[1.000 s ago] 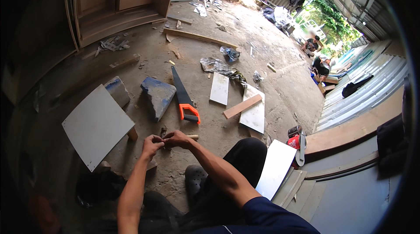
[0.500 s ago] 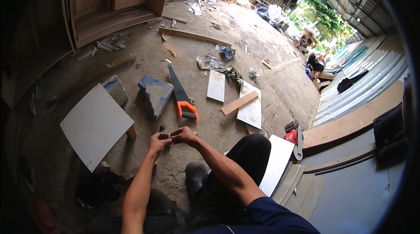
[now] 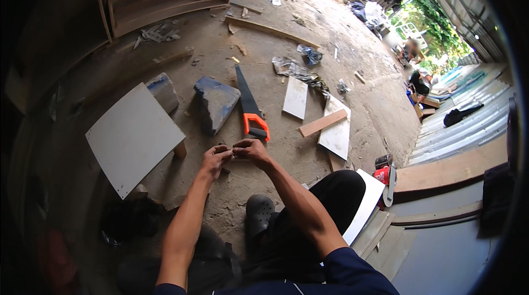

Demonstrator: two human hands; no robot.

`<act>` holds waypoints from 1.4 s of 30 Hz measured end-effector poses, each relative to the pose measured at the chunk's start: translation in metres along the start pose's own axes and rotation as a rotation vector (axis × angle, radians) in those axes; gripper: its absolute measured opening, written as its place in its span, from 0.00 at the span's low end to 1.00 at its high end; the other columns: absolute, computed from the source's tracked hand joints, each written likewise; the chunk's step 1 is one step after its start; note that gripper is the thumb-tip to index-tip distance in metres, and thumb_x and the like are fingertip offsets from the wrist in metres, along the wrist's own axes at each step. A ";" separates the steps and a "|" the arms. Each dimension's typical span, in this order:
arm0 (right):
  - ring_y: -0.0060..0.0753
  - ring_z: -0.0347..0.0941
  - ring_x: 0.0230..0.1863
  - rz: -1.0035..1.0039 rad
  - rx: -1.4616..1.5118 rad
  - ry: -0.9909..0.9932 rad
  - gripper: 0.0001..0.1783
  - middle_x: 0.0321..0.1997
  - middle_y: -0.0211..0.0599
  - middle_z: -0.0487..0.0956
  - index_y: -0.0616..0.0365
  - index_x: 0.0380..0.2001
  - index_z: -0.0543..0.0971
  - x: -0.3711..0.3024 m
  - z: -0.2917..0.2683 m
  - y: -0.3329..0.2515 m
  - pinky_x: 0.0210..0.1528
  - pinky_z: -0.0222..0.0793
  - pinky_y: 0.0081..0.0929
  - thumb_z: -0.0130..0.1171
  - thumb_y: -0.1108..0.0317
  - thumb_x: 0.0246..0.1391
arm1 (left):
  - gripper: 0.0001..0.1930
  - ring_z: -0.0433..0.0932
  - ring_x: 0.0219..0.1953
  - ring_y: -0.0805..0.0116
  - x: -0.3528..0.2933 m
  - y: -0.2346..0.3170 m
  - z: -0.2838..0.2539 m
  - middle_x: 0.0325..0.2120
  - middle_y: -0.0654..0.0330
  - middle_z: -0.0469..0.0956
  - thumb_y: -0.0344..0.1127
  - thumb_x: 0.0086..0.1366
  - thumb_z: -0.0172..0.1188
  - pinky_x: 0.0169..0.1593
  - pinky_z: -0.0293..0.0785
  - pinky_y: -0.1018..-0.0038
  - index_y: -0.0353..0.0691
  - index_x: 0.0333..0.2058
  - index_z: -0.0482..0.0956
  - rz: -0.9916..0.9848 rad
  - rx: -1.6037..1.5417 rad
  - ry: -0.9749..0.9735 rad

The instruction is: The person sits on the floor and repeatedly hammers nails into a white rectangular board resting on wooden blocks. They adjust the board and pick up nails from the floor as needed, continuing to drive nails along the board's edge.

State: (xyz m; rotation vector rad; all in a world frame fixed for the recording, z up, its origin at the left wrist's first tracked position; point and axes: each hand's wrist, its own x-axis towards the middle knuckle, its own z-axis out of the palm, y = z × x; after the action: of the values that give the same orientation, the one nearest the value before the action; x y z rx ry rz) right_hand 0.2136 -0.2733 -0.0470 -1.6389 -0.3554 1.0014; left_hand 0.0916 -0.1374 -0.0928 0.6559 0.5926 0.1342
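Left hand (image 3: 216, 158) and right hand (image 3: 252, 150) are sitting close together, fingers curling (can't tell what's gripped); orange-handled saw (image 3: 249, 99) is lying ahead.

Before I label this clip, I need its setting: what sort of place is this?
Likely a makeshift woodworking area: there's an orange-handled saw, a wooden cabinet and corrugated metal sheeting.
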 end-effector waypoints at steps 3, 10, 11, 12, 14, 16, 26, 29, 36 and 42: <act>0.32 0.81 0.39 0.009 0.098 0.014 0.17 0.41 0.44 0.82 0.73 0.45 0.79 0.002 0.004 -0.005 0.42 0.78 0.26 0.66 0.72 0.55 | 0.11 0.82 0.37 0.69 0.000 0.004 0.006 0.35 0.60 0.80 0.22 0.59 0.65 0.44 0.81 0.75 0.36 0.40 0.75 0.024 -0.041 0.029; 0.32 0.81 0.39 -0.033 0.161 0.076 0.16 0.41 0.42 0.81 0.69 0.46 0.78 0.015 0.004 0.000 0.44 0.79 0.27 0.65 0.73 0.56 | 0.12 0.82 0.38 0.70 0.017 -0.007 0.007 0.37 0.59 0.80 0.22 0.61 0.64 0.44 0.80 0.78 0.35 0.43 0.76 0.110 -0.061 -0.006; 0.32 0.80 0.40 -0.032 0.179 0.072 0.15 0.41 0.42 0.81 0.69 0.45 0.78 0.015 0.004 0.000 0.44 0.79 0.27 0.65 0.73 0.56 | 0.12 0.82 0.39 0.70 0.018 -0.006 0.007 0.37 0.59 0.80 0.22 0.61 0.64 0.44 0.80 0.78 0.35 0.43 0.76 0.118 -0.076 -0.024; 0.31 0.80 0.40 -0.031 0.197 0.070 0.15 0.41 0.42 0.81 0.69 0.45 0.78 0.016 0.003 0.001 0.45 0.79 0.27 0.65 0.73 0.57 | 0.12 0.82 0.39 0.71 0.017 -0.005 0.007 0.38 0.59 0.81 0.22 0.61 0.64 0.44 0.80 0.78 0.35 0.44 0.76 0.125 -0.091 -0.042; 0.31 0.80 0.40 -0.036 0.240 0.057 0.14 0.41 0.41 0.81 0.68 0.45 0.78 0.019 0.001 -0.002 0.46 0.79 0.27 0.64 0.73 0.57 | 0.13 0.82 0.40 0.71 0.018 -0.002 0.008 0.40 0.58 0.81 0.21 0.61 0.63 0.46 0.80 0.78 0.35 0.44 0.77 0.142 -0.095 -0.062; 0.31 0.80 0.41 -0.041 0.296 0.043 0.15 0.42 0.41 0.81 0.68 0.46 0.78 0.020 -0.001 -0.004 0.46 0.79 0.27 0.64 0.73 0.57 | 0.13 0.82 0.41 0.70 0.021 0.003 0.008 0.41 0.57 0.81 0.20 0.61 0.63 0.47 0.80 0.78 0.35 0.45 0.77 0.155 -0.098 -0.108; 0.33 0.80 0.44 -0.136 0.331 0.169 0.17 0.46 0.44 0.80 0.70 0.48 0.76 0.013 -0.022 -0.019 0.49 0.79 0.28 0.64 0.73 0.57 | 0.14 0.81 0.43 0.70 0.043 -0.006 0.045 0.41 0.58 0.81 0.18 0.60 0.62 0.49 0.79 0.77 0.35 0.46 0.79 0.182 -0.172 -0.212; 0.32 0.80 0.41 -0.153 0.233 0.252 0.15 0.42 0.43 0.82 0.70 0.46 0.78 0.010 -0.028 -0.029 0.45 0.80 0.27 0.64 0.73 0.57 | 0.15 0.80 0.42 0.71 0.049 -0.004 0.060 0.40 0.59 0.81 0.19 0.59 0.64 0.48 0.78 0.77 0.35 0.46 0.79 0.170 -0.112 -0.182; 0.34 0.81 0.36 -0.126 0.195 0.407 0.12 0.38 0.43 0.82 0.70 0.42 0.80 0.036 -0.022 -0.036 0.41 0.81 0.27 0.63 0.76 0.56 | 0.14 0.80 0.40 0.70 0.076 -0.007 0.072 0.38 0.59 0.81 0.18 0.57 0.66 0.45 0.78 0.77 0.35 0.42 0.77 0.204 -0.147 0.024; 0.32 0.82 0.38 -0.113 -0.229 0.632 0.10 0.36 0.41 0.85 0.65 0.38 0.83 0.058 0.006 -0.024 0.42 0.79 0.27 0.65 0.74 0.52 | 0.14 0.81 0.38 0.68 0.083 -0.006 0.054 0.37 0.55 0.81 0.20 0.58 0.66 0.44 0.80 0.75 0.32 0.42 0.75 0.256 -0.057 0.148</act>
State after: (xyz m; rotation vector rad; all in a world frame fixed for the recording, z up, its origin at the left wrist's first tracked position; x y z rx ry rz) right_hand 0.2498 -0.2216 -0.0501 -2.0171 -0.1313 0.3285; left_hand 0.1898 -0.1468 -0.1016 0.6689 0.6428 0.4406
